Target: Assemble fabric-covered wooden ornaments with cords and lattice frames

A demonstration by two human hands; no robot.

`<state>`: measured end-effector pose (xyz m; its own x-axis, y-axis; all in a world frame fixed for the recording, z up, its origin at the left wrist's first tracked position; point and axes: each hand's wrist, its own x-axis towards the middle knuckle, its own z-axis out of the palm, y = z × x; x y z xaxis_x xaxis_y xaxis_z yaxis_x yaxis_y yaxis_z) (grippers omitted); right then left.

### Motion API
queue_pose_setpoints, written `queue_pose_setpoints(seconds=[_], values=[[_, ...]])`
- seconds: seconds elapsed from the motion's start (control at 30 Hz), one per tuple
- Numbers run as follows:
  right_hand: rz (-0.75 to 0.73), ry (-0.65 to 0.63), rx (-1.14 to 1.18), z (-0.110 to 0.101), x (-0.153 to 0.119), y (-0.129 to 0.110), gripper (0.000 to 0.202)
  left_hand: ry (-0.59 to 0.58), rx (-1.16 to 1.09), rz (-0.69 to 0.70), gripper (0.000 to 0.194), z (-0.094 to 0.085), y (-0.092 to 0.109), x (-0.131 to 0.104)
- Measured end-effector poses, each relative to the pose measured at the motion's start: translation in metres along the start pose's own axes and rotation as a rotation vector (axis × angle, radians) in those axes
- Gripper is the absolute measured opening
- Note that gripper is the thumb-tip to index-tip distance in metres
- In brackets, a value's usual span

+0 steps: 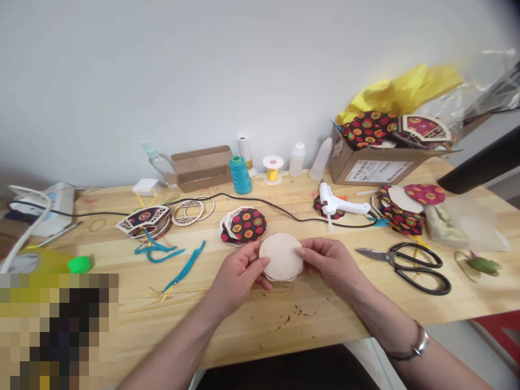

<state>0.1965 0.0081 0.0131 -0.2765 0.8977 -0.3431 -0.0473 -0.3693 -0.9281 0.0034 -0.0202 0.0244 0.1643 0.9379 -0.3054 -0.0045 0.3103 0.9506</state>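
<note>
Between my two hands is a round, cream-coloured disc (281,257), its plain face toward me, with another layer's edge peeking out below it. My left hand (248,266) pinches its left edge, thumb on top. On the opposite edge, my right hand (323,259) grips it the same way. Just beyond my left hand lies a stack of patterned fabric rounds (247,223), dark with red and orange motifs, beside pale cut-out pieces. Scissors with black handles (406,262) rest to the right of my right hand, and a white glue gun (339,203) lies behind it.
Along the wall stand a teal thread cone (240,176), a yellow ribbon spool (272,169), squeeze bottles (298,160) and a cardboard box (374,162) full of patterned pieces. A black cable (264,201) crosses the table. Fan-shaped pieces (145,219) and blue cords (187,265) lie left.
</note>
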Motion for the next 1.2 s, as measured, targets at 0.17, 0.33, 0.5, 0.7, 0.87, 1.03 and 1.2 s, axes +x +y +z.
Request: queue_pose_setpoints(seconds=[0.17, 0.33, 0.5, 0.7, 0.87, 1.03, 1.2], values=[[-0.005, -0.003, -0.024, -0.0003, -0.0004, -0.0016, 0.036, 0.002, 0.008, -0.001, 0.044, 0.0001, -0.0008, -0.0003], [-0.005, -0.008, -0.014, -0.0006, -0.0005, -0.0011, 0.034, -0.006, -0.001, -0.002, 0.043, -0.0008, -0.0016, -0.0013], [-0.026, -0.018, -0.049, -0.0022, -0.0004, 0.0015, 0.031, -0.016, -0.013, -0.011, 0.044, -0.0014, -0.002, -0.0012], [-0.024, -0.015, -0.078, -0.0008, -0.0015, -0.0009, 0.033, -0.007, -0.027, -0.028, 0.042, -0.0017, -0.0012, -0.0004], [-0.034, -0.016, -0.065, 0.0013, -0.0027, -0.0036, 0.037, 0.016, -0.033, -0.016, 0.037, -0.0025, -0.0013, -0.0007], [-0.027, 0.001, -0.08, 0.0035, -0.0024, -0.0034, 0.035, -0.004, -0.033, -0.002, 0.032, -0.0026, -0.0016, -0.0007], [-0.046, 0.036, -0.136, 0.0025, -0.0022, -0.0017, 0.032, -0.033, -0.048, 0.006, 0.029, -0.0027, -0.0008, -0.0016]])
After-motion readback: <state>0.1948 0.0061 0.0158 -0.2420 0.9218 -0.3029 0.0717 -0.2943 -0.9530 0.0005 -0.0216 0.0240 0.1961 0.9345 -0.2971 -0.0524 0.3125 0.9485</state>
